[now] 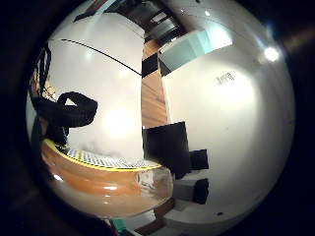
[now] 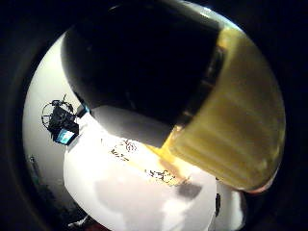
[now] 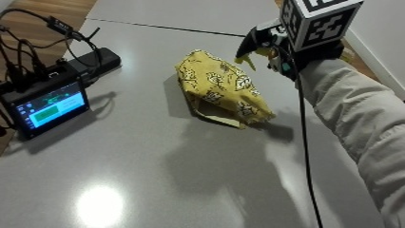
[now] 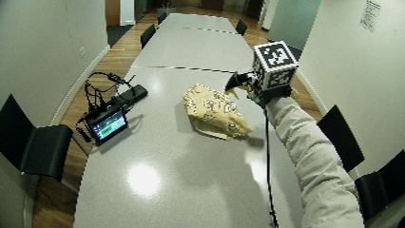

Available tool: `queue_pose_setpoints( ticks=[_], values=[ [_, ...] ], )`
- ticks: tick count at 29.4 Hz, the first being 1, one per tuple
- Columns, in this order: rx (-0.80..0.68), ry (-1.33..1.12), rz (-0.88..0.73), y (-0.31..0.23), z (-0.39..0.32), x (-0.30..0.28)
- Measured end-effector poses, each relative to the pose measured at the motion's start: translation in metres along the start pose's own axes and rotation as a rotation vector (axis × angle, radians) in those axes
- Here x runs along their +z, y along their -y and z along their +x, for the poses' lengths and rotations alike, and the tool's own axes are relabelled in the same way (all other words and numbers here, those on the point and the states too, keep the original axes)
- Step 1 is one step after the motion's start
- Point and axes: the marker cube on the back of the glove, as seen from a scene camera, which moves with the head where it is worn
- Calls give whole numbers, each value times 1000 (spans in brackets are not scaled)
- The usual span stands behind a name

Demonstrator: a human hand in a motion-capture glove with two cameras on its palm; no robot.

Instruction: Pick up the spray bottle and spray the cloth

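A yellow patterned cloth (image 3: 221, 88) lies crumpled on the grey table (image 3: 126, 156), near the middle. My gloved right hand (image 3: 282, 50) hovers above the table just beyond the cloth's far right side and grips the spray bottle (image 3: 253, 42). The bottle's black head with yellow trim points toward the cloth. The wide view shows the same: the hand (image 4: 263, 90) holds the bottle (image 4: 235, 83) beside the cloth (image 4: 215, 111). The bottle body (image 1: 108, 184), holding amber liquid, fills the edge of the little finger side palm view. On the thumb side, the bottle (image 2: 231, 130) looms close, with the cloth (image 2: 139, 163) below it.
A small screen device (image 3: 47, 107) with black cables stands at the table's left edge. A seam (image 3: 158, 26) crosses the table behind the cloth. Black chairs stand on the left (image 4: 38, 147) and right (image 4: 342, 137). A white wall runs along the right.
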Motion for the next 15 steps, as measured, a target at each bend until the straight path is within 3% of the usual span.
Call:
queue_pose_setpoints(
  ticks=[5, 15],
  values=[
    [52, 128, 8, 0, 0, 2],
    [268, 754, 59, 34, 16, 1]
  ],
)
